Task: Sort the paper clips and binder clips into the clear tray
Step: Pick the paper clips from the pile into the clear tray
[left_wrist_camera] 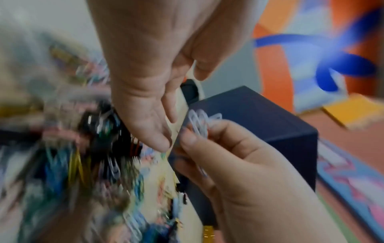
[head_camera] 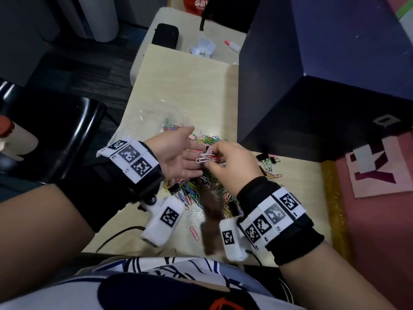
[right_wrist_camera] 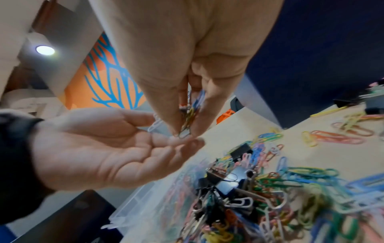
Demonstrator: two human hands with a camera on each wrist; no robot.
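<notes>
Paper clips (head_camera: 206, 158) are pinched by the right hand (head_camera: 232, 162) at frame centre; the left hand (head_camera: 176, 157) is held spread, palm up, beside them.

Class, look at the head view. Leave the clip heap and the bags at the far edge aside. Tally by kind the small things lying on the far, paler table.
black pouch: 1
crumpled white wrapper: 1
pink-capped tube: 1
Total: 3

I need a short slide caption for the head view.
Right hand pinches paper clips over the open left hand.
</notes>
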